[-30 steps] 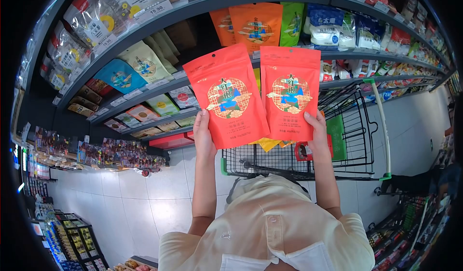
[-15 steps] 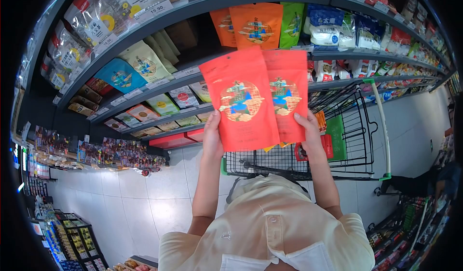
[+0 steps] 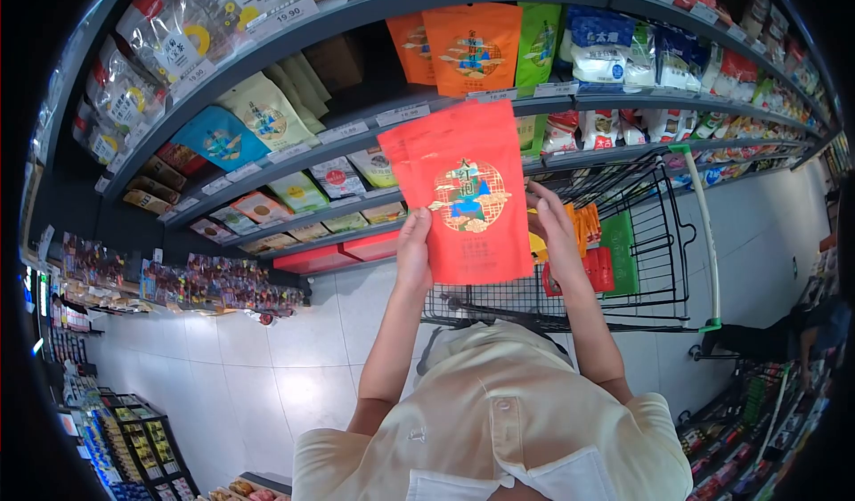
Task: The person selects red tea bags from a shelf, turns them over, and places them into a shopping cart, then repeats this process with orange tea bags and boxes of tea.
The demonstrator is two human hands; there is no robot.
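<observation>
Two red pouches overlap almost fully in front of my chest, and the front red pouch [image 3: 472,252] shows a round gold and blue picture. My left hand [image 3: 415,250] grips their left edge, thumb on the front. My right hand [image 3: 554,229] is beside the right edge with its fingers extended and apart; it holds nothing that I can see. Behind and below the pouches stands a wire shopping cart [image 3: 659,309] with red, orange and green packets in it.
Shelves ahead carry orange pouches [image 3: 472,47], a green pouch [image 3: 537,42], a blue pouch [image 3: 220,138] and white bags [image 3: 598,65]. A snack display [image 3: 214,283] stands at the left. Another person's dark sleeve [image 3: 824,323] shows at the far right, beside a second cart.
The two red pouches, side by side before, now lie one over the other, with the back one peeking out at the left. My right hand has let go and opened; my left moved slightly right.
</observation>
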